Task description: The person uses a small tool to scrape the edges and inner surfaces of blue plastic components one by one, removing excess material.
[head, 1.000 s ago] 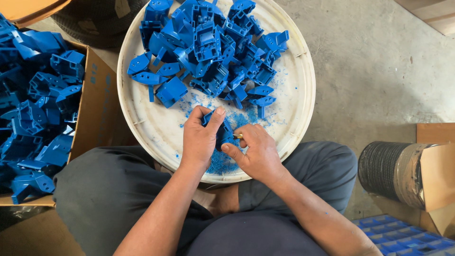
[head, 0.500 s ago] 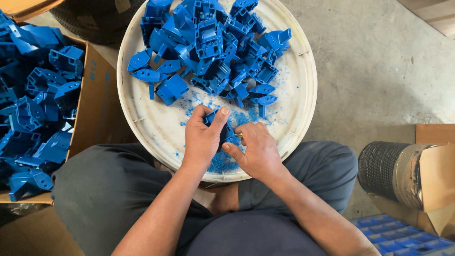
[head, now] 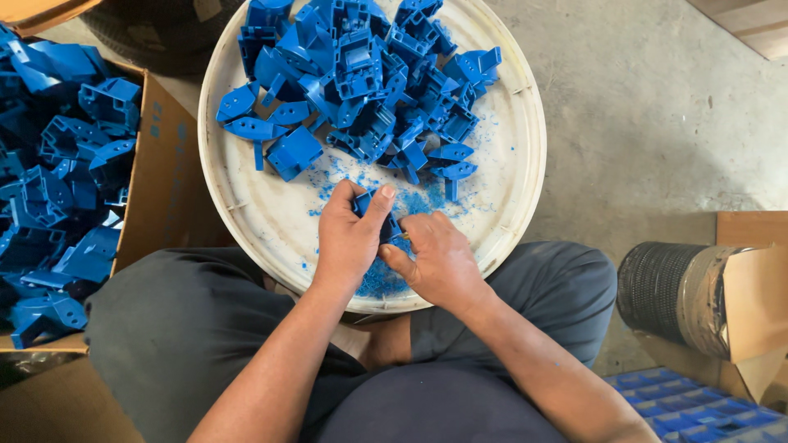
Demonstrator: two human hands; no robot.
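**Two hands work on a blue plastic part over a white round tray**

Seen from above, a seated person in dark trousers leans over a white round tray resting across the lap. The left hand is closed around a small blue plastic part, thumb and fingers pinching it at the near edge of the tray. Most of this part is hidden by the fingers, so its shape is hard to make out. The right hand is curled just beside it, fingertips touching the same part; something thin may sit between its fingers, but that is too small and covered to tell.

Under and around both hands lies a scatter of blue shavings. On the far half of the tray sits a heap of blue parts, its top cut off by the upper edge of the picture.

To the left, a cardboard box holds many more blue parts; its left side is cut off. At the right stands a dark ribbed roll, partly covered by a cardboard flap. A blue crate shows only in part at the bottom right corner.
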